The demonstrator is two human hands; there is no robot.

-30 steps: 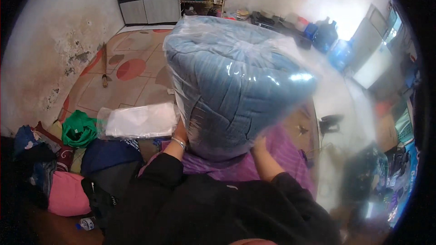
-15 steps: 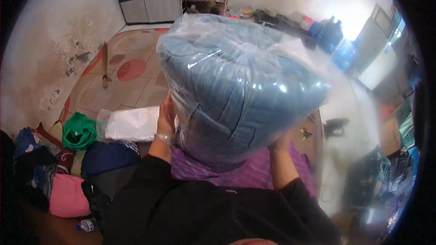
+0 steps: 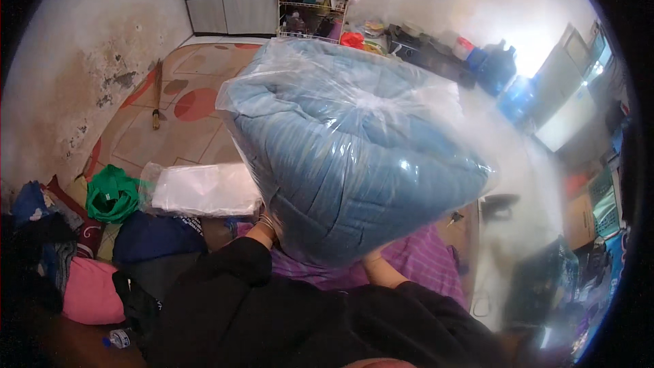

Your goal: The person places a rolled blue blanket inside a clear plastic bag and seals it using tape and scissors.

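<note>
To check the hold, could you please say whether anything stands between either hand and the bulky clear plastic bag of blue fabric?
Nothing visible separates the bag from the left hand or right hand, but it hides much of both.

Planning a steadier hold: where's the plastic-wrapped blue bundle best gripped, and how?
Probably low on both sides, from left and right with palms cupped under: the blue bundle is bulky, wide above and narrowing downward, and its shiny plastic looks slippery.
</note>
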